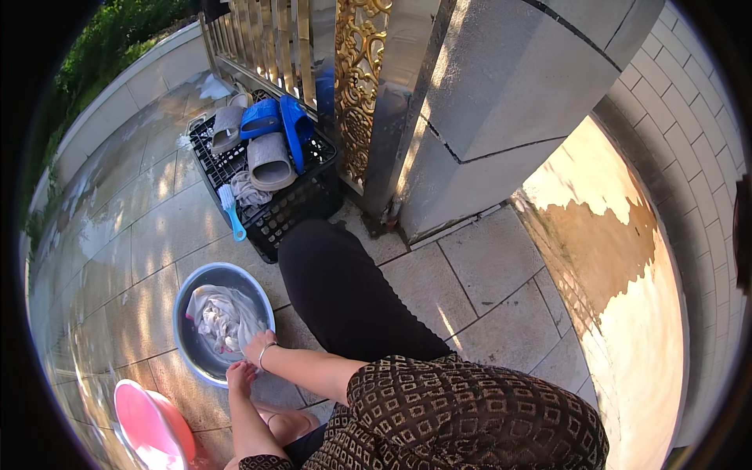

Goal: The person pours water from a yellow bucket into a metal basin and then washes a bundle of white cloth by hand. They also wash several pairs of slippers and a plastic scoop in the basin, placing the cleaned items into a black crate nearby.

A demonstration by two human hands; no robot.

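A grey-blue plastic basin (189, 352) stands on the paving, with wet white cloth (220, 317) bunched in shallow water inside it. My right hand (258, 348), with a bracelet at the wrist, grips an end of this cloth at the basin's near rim. Just below it in the picture, my left hand (241, 377) has its fingers curled together at the same end of the cloth; the fingertips are partly hidden. Small pink-red patches show on the cloth.
A pink plastic basin (185, 429) leans tilted beside the grey-blue one. An upturned black plastic crate (276, 229) carries grey slippers (270, 158), blue slippers (261, 119), a grey rag (249, 191) and a blue-handled scrubbing brush (233, 214). Behind it rise a metal gate (288, 47) and a stone pillar (487, 100).
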